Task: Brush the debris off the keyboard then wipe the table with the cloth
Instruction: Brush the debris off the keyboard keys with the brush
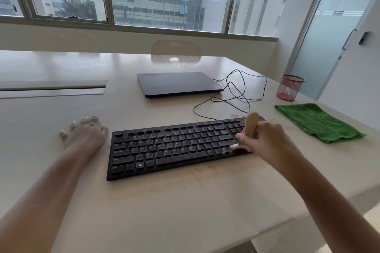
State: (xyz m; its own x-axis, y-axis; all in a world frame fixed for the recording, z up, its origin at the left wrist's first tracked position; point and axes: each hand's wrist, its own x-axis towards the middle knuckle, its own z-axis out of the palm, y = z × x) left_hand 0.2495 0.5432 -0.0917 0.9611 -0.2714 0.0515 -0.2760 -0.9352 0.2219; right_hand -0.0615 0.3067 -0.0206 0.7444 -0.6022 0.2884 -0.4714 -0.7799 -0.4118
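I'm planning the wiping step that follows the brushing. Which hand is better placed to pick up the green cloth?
Right, probably. The green cloth lies on the table just beyond the right hand, though that hand grips the brush. The left hand rests left of the keyboard.

I see a black keyboard lying on the pale table, a little dusty. The right hand grips a brush with a wooden handle, and its light bristles touch the keys at the right end of the keyboard. The left hand rests flat on the table just beside the keyboard's left end. A folded green cloth lies to the right, apart from the keyboard. Behind are a closed laptop, a tangled black cable and a red mesh cup.
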